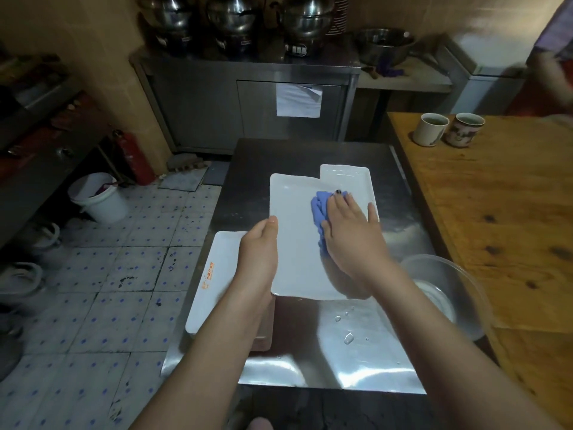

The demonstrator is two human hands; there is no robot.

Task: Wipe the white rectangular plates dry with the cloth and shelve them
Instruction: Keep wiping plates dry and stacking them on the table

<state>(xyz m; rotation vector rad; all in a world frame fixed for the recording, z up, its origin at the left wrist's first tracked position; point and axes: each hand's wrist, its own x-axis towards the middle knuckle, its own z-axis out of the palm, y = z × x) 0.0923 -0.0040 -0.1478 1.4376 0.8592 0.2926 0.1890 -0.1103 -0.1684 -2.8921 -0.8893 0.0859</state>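
White plate (294,262), left hand (259,248) pinching its left edge (thumb on top), right hand (350,234) flat on cloth (317,209).

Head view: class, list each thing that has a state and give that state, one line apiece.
Middle plate, held at its left edge, cloth pressed on it.
Left hand, grips the middle plate's edge.
Right hand, presses flat on the blue cloth.
Far plate, wet, partly covered by the middle plate.
Near-left plate, lying flat.
Two mugs, upright.
Steel table, spotted with water drops.

The cloth (317,209) (blue) lies mostly hidden beneath the right hand (348,234).
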